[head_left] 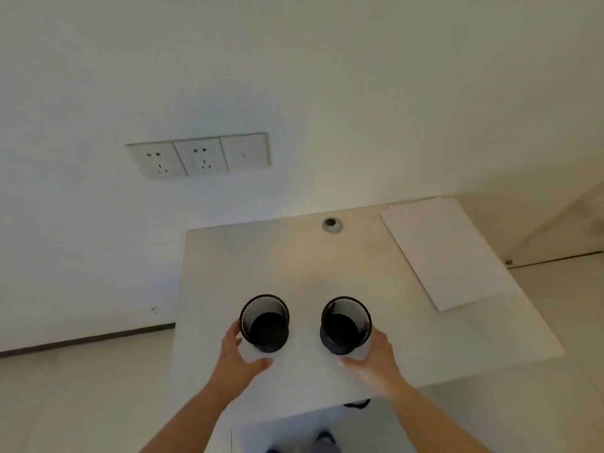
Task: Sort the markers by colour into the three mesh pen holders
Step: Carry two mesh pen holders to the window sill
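Note:
Two black mesh pen holders stand upright and empty on the white table [327,269]. My left hand [240,358] cups the left side of the left holder [264,322]. Its fingers lie relaxed against the wall, and its thumb is spread on the table just in front of the base. My right hand [376,359] mirrors it at the right holder [346,325], with its fingers along the right side and its thumb a little clear of the base. No markers are in view.
A white sheet [447,253] lies on the table's right side. A round cable grommet [331,224] sits near the back edge. Wall sockets [199,155] are on the wall behind. The table's near edge is close to my forearms.

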